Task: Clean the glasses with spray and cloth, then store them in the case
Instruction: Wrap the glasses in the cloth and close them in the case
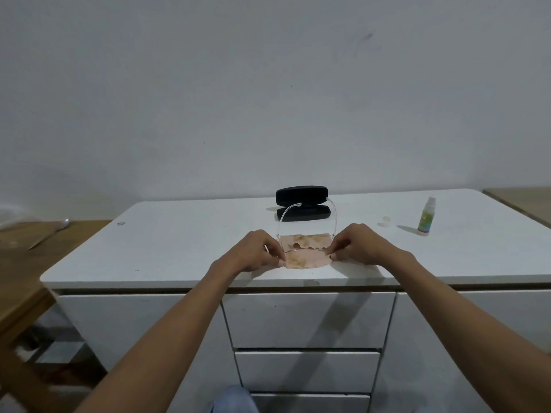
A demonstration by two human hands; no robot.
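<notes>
Clear-framed glasses [307, 228] are held just above a peach cloth [307, 257] that lies flat near the front edge of the white desk [179, 248]. Their temple arms are unfolded and point away toward the case. My left hand [259, 251] pinches the left end of the frame and my right hand [357, 244] pinches the right end. Behind the glasses stands a black case [302, 204], open. A small spray bottle [425, 217] stands upright at the right, and its clear cap [386, 219] lies beside it.
The desk backs onto a plain wall and has drawers [307, 320] below its front edge. A wooden table [26, 248] adjoins it on the left, with a spoon-like item on it. Another wooden surface [521, 201] shows at the far right.
</notes>
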